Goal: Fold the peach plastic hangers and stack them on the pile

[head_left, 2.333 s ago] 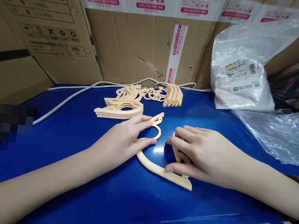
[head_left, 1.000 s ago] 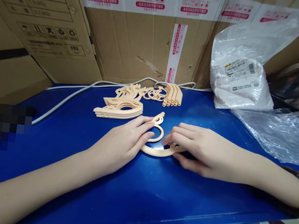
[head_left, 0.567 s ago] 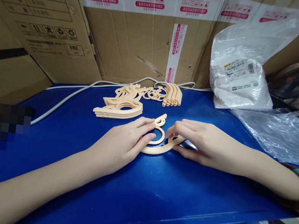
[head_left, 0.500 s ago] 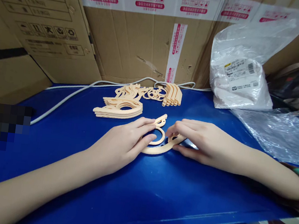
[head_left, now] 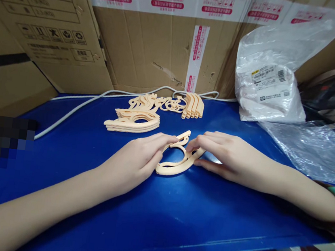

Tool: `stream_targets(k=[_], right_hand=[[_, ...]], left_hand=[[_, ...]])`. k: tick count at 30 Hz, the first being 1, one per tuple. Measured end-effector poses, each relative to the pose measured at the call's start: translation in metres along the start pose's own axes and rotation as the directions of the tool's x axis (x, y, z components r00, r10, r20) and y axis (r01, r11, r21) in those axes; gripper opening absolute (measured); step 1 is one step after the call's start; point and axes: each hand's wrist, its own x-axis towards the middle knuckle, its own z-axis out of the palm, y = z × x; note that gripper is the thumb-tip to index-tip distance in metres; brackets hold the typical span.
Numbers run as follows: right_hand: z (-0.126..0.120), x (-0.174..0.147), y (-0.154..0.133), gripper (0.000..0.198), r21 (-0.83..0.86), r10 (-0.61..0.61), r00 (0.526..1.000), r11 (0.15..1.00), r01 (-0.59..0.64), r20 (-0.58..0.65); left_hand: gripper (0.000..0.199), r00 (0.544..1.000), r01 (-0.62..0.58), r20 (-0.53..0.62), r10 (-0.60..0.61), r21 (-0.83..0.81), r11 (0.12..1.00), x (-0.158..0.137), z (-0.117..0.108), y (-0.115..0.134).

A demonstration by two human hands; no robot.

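Cream curved plastic piece with ring [head_left: 171,171]: on blue counter [head_left: 173,224], front-right of stacked cream plastic pieces [head_left: 132,127]. Left hand [head_left: 136,156] and right hand [head_left: 226,155] grip its sides. Apparent step: closing curved parts together; next calls for steady pressure.

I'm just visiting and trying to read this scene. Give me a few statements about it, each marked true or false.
1. The left hand and the right hand both touch cream-coloured parts. True.
2. Both hands wear gloves. False: they are bare.
3. A stack of similar pieces lies beyond the left hand. True.
4. The tabletop is red. False: the tabletop is blue.
5. The labelled white bag stands at the left. False: the bag is at the back right, against cardboard.
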Motion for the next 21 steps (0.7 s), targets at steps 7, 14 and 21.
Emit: stream_targets(k=[7, 14, 21], right_hand=[[-0.005, -0.001, 0.001, 0.020, -0.022, 0.004, 0.999, 1.000, -0.004, 0.039], [-0.002, -0.003, 0.009, 0.021, -0.183, 0.113, 0.993, 0.976, -0.116, -0.026], [-0.003, -0.003, 0.007, 0.033, -0.169, 0.125, 0.991, 0.979, -0.114, 0.054]], left_hand=[[0.036, 0.995, -0.047, -0.094, 0.040, -0.069, 0.997, 0.005, 0.001, -0.008], [0.035, 0.995, -0.074, -0.074, 0.071, -0.039, 0.997, 0.006, 0.002, -0.010], [0.042, 0.995, -0.093, -0.039, 0.095, 0.036, 0.995, 0.003, 0.004, -0.006]])
